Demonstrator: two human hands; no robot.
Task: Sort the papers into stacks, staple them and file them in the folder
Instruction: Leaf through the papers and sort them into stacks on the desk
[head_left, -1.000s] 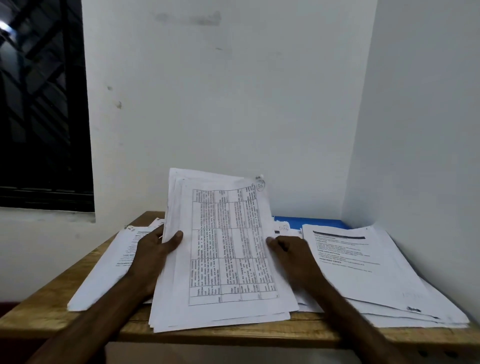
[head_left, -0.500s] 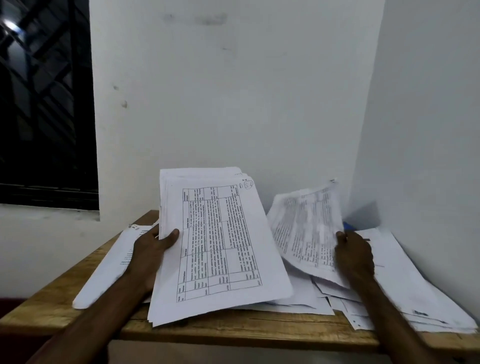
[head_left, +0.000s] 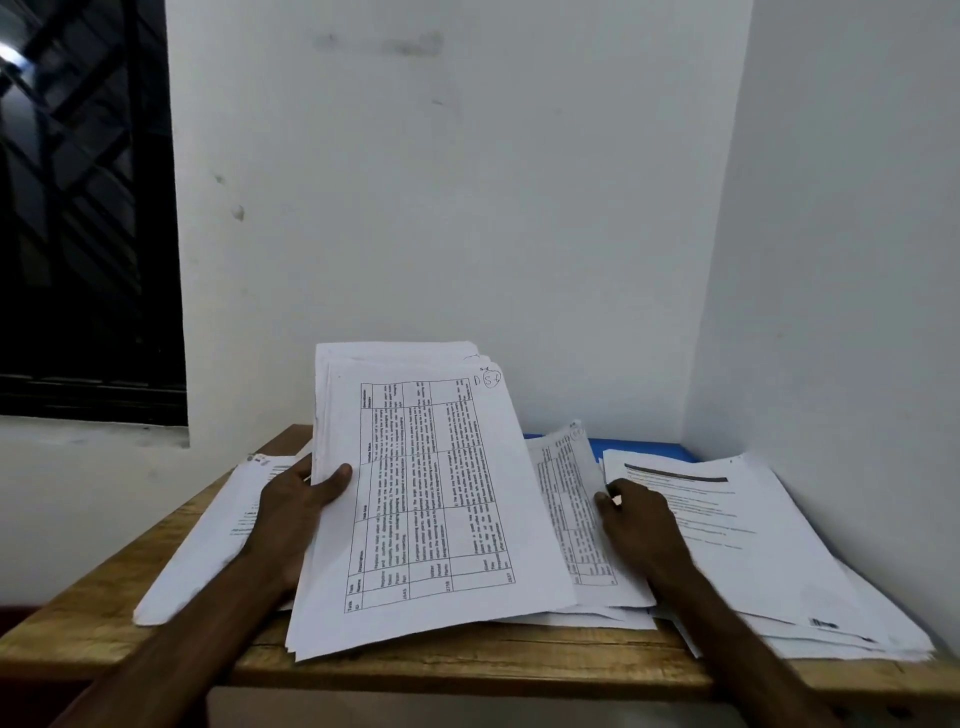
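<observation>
Paper is light, limp, slippery: hold stacks mid-edge. Your left hand (head_left: 296, 506) grips the tilted stack (head_left: 431, 499) by its left edge over the bench (head_left: 467, 656); your right hand (head_left: 640, 525) rests, fingers relaxed, on a sheet (head_left: 566, 499) beside it.

A single wide-angle camera on the person's head looks forward and somewhat down into a room corner. It sits close to the wooden table (head_left: 467, 660), whose near edge crosses the lower frame. Both forearms enter from the bottom corners. The left hand (head_left: 296, 509), gripping a sheaf of papers (head_left: 441, 493), and the right hand (head_left: 644, 525) lie just below centre. The back wall (head_left: 441, 208) fills the upper half, between a barred window (head_left: 78, 208) and the side wall (head_left: 857, 260).
</observation>
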